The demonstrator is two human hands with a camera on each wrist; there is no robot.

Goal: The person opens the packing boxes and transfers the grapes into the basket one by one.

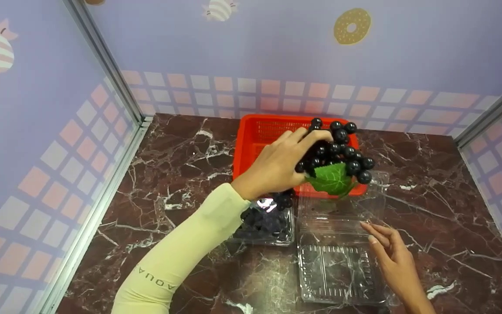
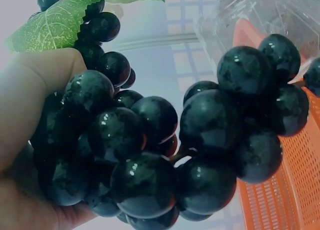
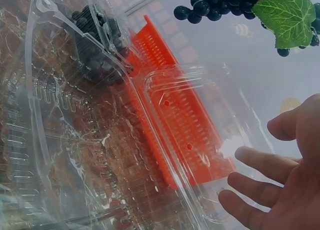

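My left hand (image 1: 279,161) grips a bunch of black grapes (image 1: 340,148) with a green leaf (image 1: 331,179), held up over the red basket (image 1: 244,144). In the left wrist view, thumb and fingers curl round the grapes (image 2: 145,185). My right hand (image 1: 392,257) has its fingers extended beside an opened clear plastic clamshell box (image 1: 336,274), fingertips near its hinge. The right wrist view shows that hand (image 3: 280,180) with fingers apart, close to the raised clear lid (image 3: 200,90).
A second clear box (image 1: 264,222) holding dark grapes stands left of the opened one, partly behind my left forearm. The basket sits at the back of the brown marbled table (image 1: 181,165). Patterned wall panels (image 1: 277,48) enclose the back and both sides.
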